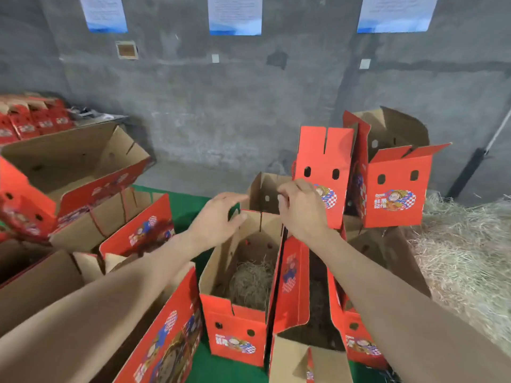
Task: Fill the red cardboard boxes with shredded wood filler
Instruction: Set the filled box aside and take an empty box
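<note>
An open red cardboard box stands in front of me on the green mat, with a wad of shredded wood filler in its bottom. My left hand reaches over its far left corner, fingers extended and touching the rim of the far flap. My right hand is above the box's far right corner with fingers curled, pinching the top edge of the far flap. A second box with filler inside stands right beside it, under my right forearm.
A large loose heap of shredded wood lies on the right. Two upright empty red boxes stand behind at right. Several open red boxes crowd the left side, and more are stacked at far left. A concrete wall is behind.
</note>
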